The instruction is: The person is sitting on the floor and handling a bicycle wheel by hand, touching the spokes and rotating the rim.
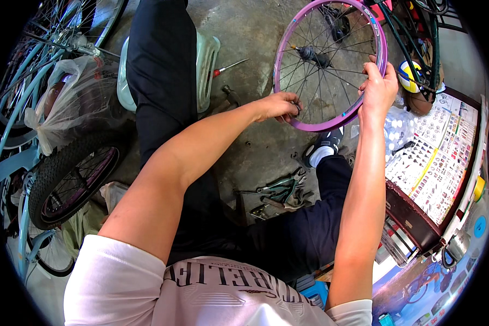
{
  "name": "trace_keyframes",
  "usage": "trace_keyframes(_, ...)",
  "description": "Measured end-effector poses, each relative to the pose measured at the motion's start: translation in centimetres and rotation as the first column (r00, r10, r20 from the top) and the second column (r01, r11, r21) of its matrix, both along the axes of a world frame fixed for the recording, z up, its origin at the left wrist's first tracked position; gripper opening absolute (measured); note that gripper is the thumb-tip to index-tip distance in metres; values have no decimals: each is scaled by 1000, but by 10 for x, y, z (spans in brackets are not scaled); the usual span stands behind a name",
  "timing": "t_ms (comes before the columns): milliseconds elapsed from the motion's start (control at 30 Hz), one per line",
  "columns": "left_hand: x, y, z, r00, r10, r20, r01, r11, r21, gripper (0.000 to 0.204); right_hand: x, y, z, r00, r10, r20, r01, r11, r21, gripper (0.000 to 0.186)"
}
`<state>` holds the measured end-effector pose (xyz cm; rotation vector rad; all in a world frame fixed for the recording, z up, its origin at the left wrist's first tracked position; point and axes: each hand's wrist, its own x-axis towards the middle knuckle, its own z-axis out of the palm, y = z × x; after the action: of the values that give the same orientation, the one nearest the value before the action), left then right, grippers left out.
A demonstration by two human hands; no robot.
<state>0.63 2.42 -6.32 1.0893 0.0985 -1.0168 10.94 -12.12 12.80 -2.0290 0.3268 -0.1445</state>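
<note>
A purple bicycle wheel rim (279,62) with black spokes and a dark hub (313,56) is held up at the upper middle, without a tyre. My right hand (376,89) is closed round the rim's right side, fingers upright along it. At the rim's lower left, my left hand (282,107) has its fingers curled and pinched at the inner edge, on a small dark bit that I cannot identify.
Bicycles (16,119), a knobbly tyre (44,187) and a plastic bag (65,87) crowd the left. A pale stool (205,65), red screwdriver (221,70) and scattered tools (271,193) lie around my legs. At right are a ball (407,76) and printed parts sheets (434,157).
</note>
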Motion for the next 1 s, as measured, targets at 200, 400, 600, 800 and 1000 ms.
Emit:
trace_keyframes(200, 0, -6, 0, 999, 5, 38, -8, 998, 70, 29, -1, 6, -1, 1000, -28, 8, 28, 999, 23, 27)
trace_keyframes(400, 0, -8, -13, 997, 10, 70, -12, 1000, 25, 25, 1, -5, -5, 999, -51, 7, 50, 998, 47, 26)
trace_keyframes(600, -4, -7, -31, 888, -74, 454, -71, 953, 293, 30, 1, -4, -3, 999, -40, -6, 40, 999, 33, 27)
trace_keyframes(800, -12, 1, -21, 773, -263, 578, -220, 744, 631, 27, 2, -6, -3, 1000, -27, 2, 27, 999, 32, 28)
trace_keyframes(1000, -9, 3, -11, 831, -201, 518, -152, 814, 561, 24, 3, -7, -1, 1000, -19, -6, 19, 1000, 18, 28)
